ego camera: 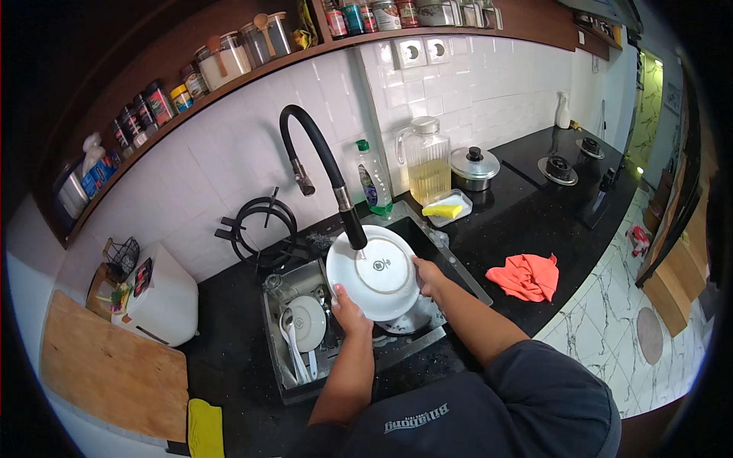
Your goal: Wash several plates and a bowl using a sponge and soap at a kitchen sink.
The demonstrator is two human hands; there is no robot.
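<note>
Both hands hold a white plate (381, 303), its underside facing up, beneath the black faucet (356, 232). My left hand (350, 314) grips its lower left rim, and my right hand (428, 277) grips the right rim. A thin stream of water meets the plate. Under it, a dish with suds shows partly in the right basin of the sink (468, 283). In the left basin lie a small white plate (303, 329), spoons (290, 338) and a glass (275, 283). The held plate hides part of both basins.
Behind the sink are a dish-soap bottle (375, 183), a glass pitcher (428, 166), a lidded pot (475, 169) and a yellow sponge (444, 211) on a dish. An orange cloth (527, 277) lies right, a black burner grate (264, 229) stands left. A shelf (252, 74) hangs above.
</note>
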